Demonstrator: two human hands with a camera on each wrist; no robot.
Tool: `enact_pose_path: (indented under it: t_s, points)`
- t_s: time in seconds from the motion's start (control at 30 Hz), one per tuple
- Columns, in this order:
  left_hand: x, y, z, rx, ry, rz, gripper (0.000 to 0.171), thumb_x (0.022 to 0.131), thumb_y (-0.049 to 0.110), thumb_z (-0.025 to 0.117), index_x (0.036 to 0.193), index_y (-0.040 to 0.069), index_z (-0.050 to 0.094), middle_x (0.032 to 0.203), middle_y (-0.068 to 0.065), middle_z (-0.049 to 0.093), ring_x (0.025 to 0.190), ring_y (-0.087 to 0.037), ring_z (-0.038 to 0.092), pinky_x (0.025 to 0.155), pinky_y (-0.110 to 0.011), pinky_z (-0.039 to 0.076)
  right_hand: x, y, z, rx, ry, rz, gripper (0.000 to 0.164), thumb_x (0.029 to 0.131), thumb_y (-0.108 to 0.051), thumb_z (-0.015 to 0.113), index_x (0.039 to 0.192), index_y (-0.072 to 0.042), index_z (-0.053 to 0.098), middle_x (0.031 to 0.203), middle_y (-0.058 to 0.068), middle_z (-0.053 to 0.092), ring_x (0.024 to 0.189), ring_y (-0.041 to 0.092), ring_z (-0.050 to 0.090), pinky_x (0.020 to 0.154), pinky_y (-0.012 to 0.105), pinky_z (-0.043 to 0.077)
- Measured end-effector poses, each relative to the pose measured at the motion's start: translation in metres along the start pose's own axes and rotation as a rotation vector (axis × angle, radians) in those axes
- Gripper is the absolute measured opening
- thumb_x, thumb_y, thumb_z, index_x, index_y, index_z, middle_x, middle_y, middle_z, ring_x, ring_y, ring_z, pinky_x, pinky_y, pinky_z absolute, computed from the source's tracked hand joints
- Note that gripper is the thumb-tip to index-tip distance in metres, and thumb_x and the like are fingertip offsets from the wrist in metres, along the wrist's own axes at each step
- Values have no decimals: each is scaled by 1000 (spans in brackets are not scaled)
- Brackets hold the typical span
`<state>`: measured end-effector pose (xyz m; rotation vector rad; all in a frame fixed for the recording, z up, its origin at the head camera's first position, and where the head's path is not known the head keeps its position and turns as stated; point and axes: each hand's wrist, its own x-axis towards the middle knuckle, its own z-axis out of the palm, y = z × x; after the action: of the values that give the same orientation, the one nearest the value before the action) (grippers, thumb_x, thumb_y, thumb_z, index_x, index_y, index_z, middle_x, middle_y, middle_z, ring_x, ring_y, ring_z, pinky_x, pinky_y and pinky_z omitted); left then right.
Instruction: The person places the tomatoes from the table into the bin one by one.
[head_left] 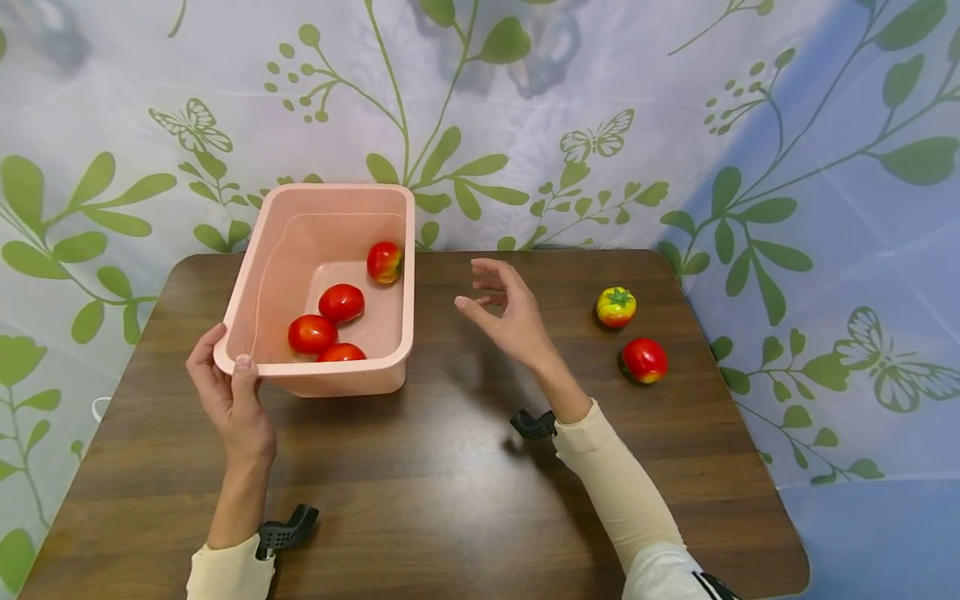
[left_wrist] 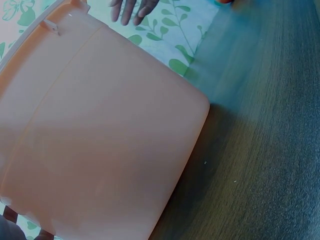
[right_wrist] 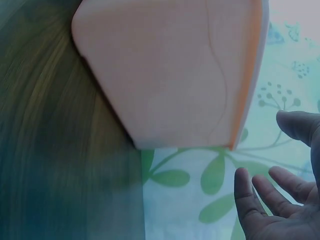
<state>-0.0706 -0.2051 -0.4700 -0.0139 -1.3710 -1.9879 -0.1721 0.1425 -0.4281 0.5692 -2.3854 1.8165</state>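
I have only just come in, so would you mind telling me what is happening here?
A person's left hand grips the near left corner of a pink, rectangular plastic bin. Four shiny, rounded red fruits lie inside, one partly yellow. The right hand, holding nothing, hovers over the brown wood-grain table, between the bin and two more fruits: a round yellow-and-red one with a green top and a round, mostly red one.

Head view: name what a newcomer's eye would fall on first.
Probably the pink bin, left of centre on the brown table, with four reddish fruits inside. Next, two bright fruits near the table's right edge. The left hand grips the bin's near left corner.
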Motion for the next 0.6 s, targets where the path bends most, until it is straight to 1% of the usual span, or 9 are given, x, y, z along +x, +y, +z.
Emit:
enact_pose_path:
  t_s: [0.2, 0.47, 0.6]
  points:
    - [0, 0, 0, 1, 4, -4, 51, 101, 3, 52, 152, 1, 46, 153, -17, 47, 140, -34, 49, 108, -27, 57, -8, 14, -15, 1, 40, 35, 62, 97, -16, 80, 152, -14, 53, 155, 9, 55, 133, 34, 60, 109, 59, 53]
    - [0, 0, -2, 1, 5, -4, 52, 101, 3, 52, 152, 1, 46, 152, -17, 47, 140, -34, 48, 108, -26, 57, -26, 28, -38, -76, 94, 73, 60, 98, -21, 80, 152, -17, 54, 152, 9, 58, 131, 29, 63, 108, 54, 56]
    - [1, -1, -2, -5, 0, 1, 51, 101, 3, 52, 152, 1, 46, 152, -17, 47, 140, -34, 47, 109, -26, 56, -40, 38, -53, -113, 142, 114, 61, 98, -23, 80, 153, -18, 53, 151, 9, 59, 131, 28, 63, 110, 56, 54]
